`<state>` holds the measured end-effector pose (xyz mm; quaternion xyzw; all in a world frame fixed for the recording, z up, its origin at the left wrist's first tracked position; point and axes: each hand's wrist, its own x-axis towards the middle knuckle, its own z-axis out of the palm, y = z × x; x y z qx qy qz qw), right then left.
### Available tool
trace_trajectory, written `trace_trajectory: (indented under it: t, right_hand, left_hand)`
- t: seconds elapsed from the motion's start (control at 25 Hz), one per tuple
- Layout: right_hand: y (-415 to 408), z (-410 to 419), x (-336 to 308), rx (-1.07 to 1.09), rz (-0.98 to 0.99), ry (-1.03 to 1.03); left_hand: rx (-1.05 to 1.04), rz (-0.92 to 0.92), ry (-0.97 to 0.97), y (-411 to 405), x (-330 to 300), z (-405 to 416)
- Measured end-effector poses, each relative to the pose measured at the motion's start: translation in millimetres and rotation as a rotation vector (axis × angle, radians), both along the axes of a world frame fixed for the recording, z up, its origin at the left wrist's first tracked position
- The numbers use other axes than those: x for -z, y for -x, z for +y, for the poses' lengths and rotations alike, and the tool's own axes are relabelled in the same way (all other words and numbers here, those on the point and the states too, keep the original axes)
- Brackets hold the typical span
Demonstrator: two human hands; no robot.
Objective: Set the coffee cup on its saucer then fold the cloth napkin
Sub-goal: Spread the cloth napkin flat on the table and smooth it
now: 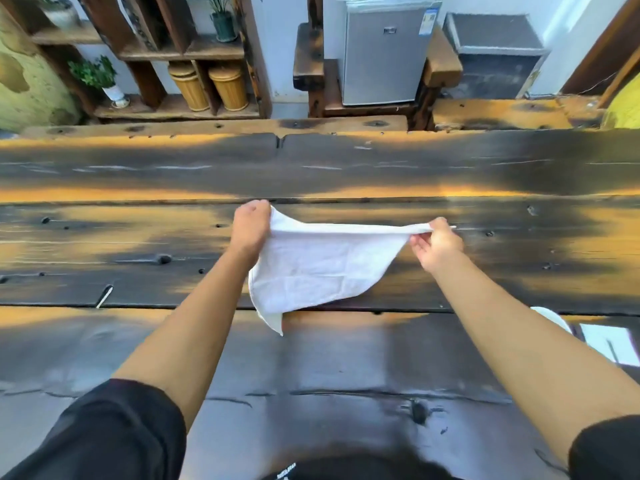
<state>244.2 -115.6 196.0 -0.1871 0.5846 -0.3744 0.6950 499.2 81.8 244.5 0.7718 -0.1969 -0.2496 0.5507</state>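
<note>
A white cloth napkin (311,268) hangs stretched between my two hands above the dark wooden table (138,244). My left hand (250,225) pinches its far left corner. My right hand (437,241) pinches the far right corner, pulling the top edge taut. The napkin's lower part sags toward me, one corner drooping to the table near its middle. At the right edge, a white rounded rim (554,317) peeks out behind my right forearm; I cannot tell if it is the cup or the saucer.
A wooden shelf (180,53) with potted plants and two bamboo canisters (211,86) stands behind the table at the left. A small silver fridge (384,53) sits behind at centre. A white flat item (609,341) lies at the right edge.
</note>
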Motion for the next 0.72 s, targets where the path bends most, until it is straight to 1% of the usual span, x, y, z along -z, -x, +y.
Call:
trace_trajectory:
  t: [0.08, 0.2, 0.28, 0.36, 0.4, 0.48, 0.6, 0.72]
  right_hand:
    - [12.7, -22.5, -41.1, 0.109, -0.139, 0.111]
    - [30.4, -31.8, -87.8, 0.131, -0.321, 0.290]
    - [47.3, -26.0, -96.7, 0.122, -0.332, 0.345]
    - [67.6, -10.7, -83.3, 0.115, -0.266, 0.330]
    - [78.5, -0.4, -69.1, 0.103, -0.231, 0.308]
    - [100.4, 25.4, -30.1, 0.066, -0.177, 0.243]
    - [133.2, 71.4, 37.9, -0.006, -0.083, 0.113]
    - [162.5, 119.4, 96.2, -0.080, 0.126, -0.039]
  left_hand:
    - [-0.026, -0.087, 0.116, -10.2, -42.1, -29.3]
    - [-0.116, -0.157, 0.258, -16.9, -88.3, -43.6]
    - [-0.155, -0.199, 0.311, -11.7, -92.8, -30.4]
    - [-0.147, -0.205, 0.323, 2.3, -74.7, -2.7]
    - [-0.122, -0.208, 0.298, 10.7, -57.3, 14.6]
    - [-0.052, -0.200, 0.180, 28.9, -10.5, 54.3]
    - [0.022, -0.113, -0.093, 57.6, 74.1, 115.5]
    - [0.109, -0.057, -0.374, 87.2, 145.3, 171.1]
